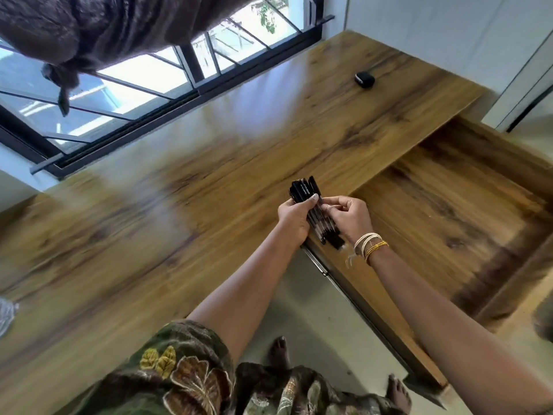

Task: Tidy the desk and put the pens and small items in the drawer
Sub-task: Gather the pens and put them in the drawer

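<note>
Head view: pens between both hands' grip.

Daylit barred window, dark curtain, white wall, pale floor.

green leaf-print garment, bare arms and feet — cream and yellow wrist threads

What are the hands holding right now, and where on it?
A bundle of black pens. The left hand wraps its middle, and the right hand pinches it from the other side, above the open drawer's edge.
</note>
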The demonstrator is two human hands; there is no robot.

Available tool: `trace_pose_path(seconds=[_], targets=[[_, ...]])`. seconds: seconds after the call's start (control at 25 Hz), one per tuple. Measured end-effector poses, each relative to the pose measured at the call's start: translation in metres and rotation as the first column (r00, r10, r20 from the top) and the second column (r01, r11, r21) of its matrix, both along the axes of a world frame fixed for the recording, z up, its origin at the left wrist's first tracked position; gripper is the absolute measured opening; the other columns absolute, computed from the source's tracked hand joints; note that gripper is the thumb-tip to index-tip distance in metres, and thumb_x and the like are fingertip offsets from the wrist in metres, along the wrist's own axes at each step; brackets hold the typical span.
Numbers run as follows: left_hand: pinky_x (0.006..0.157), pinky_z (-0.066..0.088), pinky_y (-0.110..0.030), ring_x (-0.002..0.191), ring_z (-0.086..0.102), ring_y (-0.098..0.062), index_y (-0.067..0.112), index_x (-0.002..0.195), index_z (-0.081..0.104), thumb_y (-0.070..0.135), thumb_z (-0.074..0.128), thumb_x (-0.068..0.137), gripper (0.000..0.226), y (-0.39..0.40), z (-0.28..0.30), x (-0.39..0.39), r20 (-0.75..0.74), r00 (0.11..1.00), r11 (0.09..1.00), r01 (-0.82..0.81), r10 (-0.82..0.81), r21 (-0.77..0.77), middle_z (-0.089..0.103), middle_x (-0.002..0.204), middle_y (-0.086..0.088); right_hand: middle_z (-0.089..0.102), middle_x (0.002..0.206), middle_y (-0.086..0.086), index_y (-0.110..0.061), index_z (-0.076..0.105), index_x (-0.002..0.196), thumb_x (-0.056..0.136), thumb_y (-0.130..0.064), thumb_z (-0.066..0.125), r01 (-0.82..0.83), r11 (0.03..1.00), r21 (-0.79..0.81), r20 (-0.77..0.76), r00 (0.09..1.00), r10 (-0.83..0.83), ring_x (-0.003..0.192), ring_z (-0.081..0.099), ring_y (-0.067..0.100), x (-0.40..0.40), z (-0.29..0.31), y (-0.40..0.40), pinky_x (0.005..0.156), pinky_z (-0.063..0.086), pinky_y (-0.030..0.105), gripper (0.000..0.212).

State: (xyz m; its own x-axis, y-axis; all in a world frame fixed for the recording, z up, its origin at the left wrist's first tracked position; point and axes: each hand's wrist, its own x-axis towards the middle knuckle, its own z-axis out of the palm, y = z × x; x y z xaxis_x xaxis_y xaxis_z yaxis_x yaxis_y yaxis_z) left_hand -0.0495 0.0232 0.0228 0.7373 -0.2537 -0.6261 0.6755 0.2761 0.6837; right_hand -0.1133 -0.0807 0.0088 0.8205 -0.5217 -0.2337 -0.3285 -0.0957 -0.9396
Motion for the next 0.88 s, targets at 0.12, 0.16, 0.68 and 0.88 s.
trace_pose_path(seconds=[0.12,0.16,0.68,0.88], targets=[[0.086,0.055,-0.047,0.081,0.066,-0.031,-0.008,0.106,0.062,-0.007,0.07,0.081,0.026,-0.038,0.001,-0.03,-0.002,1.0,1.0,-0.006,0.007,0.025,0.067,0.093,-0.019,0.074,0.081,0.008,-0.018,0.076,0.091,0.082,-0.015,0.072,-0.031,0.999,0.014,0.014,0.999,0.031,0.078,0.071,0.024,-0.032,0.001,-0.04,0.077,0.06,0.039,0.01],[0.085,0.056,-0.046,0.083,0.066,-0.031,-0.01,0.11,0.061,-0.006,0.069,0.082,0.03,-0.051,-0.001,-0.041,-0.001,1.0,1.0,-0.016,0.016,0.021,0.067,0.098,-0.021,0.075,0.083,0.009,-0.015,0.076,0.092,0.083,-0.013,0.072,-0.052,0.998,0.018,0.027,0.998,0.052,0.076,0.071,0.022,-0.044,0.004,-0.054,0.073,0.06,0.033,0.011],[0.065,0.058,-0.039,0.087,0.07,-0.024,-0.002,0.1,0.063,0.0,0.059,0.09,0.011,-0.172,-0.02,-0.169,-0.208,0.977,0.999,-0.054,0.052,-0.003,0.071,0.1,-0.012,0.068,0.101,0.014,-0.01,0.055,0.105,0.084,-0.03,0.072,-0.313,0.901,0.3,-0.383,0.825,0.414,0.091,0.067,0.026,-0.146,-0.006,-0.187,0.084,0.057,0.044,0.034],[0.075,0.054,-0.04,0.1,0.067,-0.023,0.0,0.101,0.064,0.002,0.055,0.093,0.012,-0.18,-0.02,-0.161,-0.247,0.969,1.0,0.005,-0.004,0.001,0.069,0.102,-0.01,0.067,0.097,0.019,0.004,0.055,0.116,0.091,-0.014,0.062,-0.332,0.742,0.582,-0.334,0.734,0.591,0.081,0.068,0.027,-0.139,0.0,-0.201,0.071,0.06,0.036,0.031]])
